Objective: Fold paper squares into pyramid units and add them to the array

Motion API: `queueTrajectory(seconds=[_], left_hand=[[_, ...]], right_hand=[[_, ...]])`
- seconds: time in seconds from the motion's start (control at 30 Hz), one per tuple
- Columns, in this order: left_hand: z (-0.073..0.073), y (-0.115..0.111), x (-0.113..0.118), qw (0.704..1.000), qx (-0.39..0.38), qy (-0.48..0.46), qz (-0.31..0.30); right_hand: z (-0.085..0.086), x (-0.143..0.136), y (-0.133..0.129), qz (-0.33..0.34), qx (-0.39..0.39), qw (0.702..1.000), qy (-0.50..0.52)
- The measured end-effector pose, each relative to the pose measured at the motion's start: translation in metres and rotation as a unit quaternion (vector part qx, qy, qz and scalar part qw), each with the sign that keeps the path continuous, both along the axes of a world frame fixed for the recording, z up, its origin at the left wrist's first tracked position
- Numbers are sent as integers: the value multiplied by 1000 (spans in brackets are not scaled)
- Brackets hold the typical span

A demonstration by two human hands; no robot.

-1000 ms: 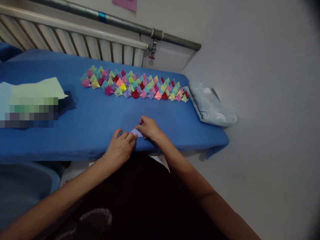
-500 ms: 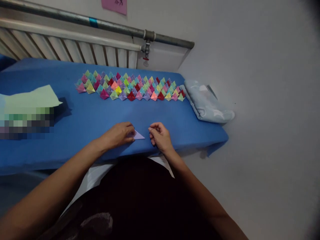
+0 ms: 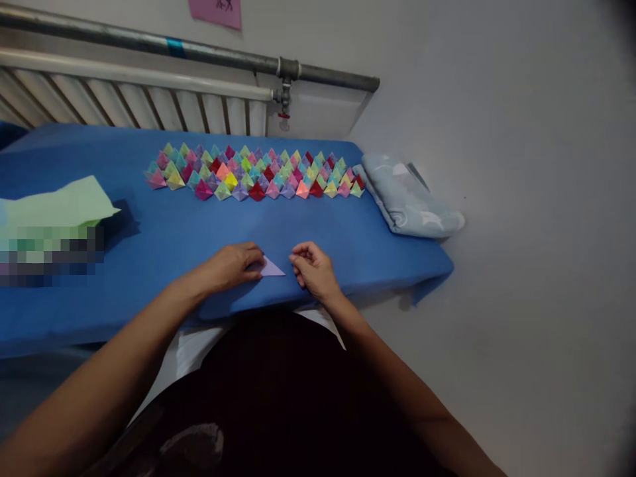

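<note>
A small lavender piece of folded paper (image 3: 271, 267) lies on the blue cloth near the front edge, its pointed end to the right. My left hand (image 3: 233, 267) is closed on its left part, thumb in front and fingers behind, and hides that end. Just right of the paper's tip, apart from it, is my right hand (image 3: 314, 268). Its fingers are curled in toward the thumb, and nothing shows in them. Beyond both hands stand several rows of colourful folded paper pieces (image 3: 257, 192), set close together with their points up.
The blue cloth (image 3: 163, 225) covers a long surface along a radiator (image 3: 163, 109) and a metal pipe (image 3: 223, 58). Pale green paper (image 3: 64, 202) lies at the left, partly pixelated. A folded grey-blue cloth (image 3: 410, 205) sits at the right end by the wall (image 3: 521, 232).
The view has shifted slightly. My left hand shows a little more of the lavender paper, and my right hand has hardly moved relative to it.
</note>
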State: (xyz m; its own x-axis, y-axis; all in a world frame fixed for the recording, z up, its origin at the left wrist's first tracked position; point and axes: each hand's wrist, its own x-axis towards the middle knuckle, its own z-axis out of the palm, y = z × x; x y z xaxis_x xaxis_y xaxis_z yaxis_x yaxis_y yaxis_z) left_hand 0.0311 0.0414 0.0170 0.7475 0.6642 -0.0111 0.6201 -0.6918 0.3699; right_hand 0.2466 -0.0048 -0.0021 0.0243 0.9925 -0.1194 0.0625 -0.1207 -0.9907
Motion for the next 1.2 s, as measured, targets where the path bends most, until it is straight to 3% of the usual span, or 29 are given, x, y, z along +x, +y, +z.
queueTrajectory(seconds=[0.27, 0.5, 1.0, 1.2], left_hand=[[0, 1, -4, 1000, -1, -16, -9], [-2, 2, -4, 999, -23, -27, -2], [-7, 4, -8, 995, -74, -72, 4], [-5, 3, -7, 994, -77, -77, 9]], right_hand=[[3, -1, -2, 69, 8, 993, -91], [7, 1, -1, 133, 86, 964, -213], [-2, -3, -1, 115, 136, 962, -207], [-5, -4, 5, 115, 68, 976, -174]])
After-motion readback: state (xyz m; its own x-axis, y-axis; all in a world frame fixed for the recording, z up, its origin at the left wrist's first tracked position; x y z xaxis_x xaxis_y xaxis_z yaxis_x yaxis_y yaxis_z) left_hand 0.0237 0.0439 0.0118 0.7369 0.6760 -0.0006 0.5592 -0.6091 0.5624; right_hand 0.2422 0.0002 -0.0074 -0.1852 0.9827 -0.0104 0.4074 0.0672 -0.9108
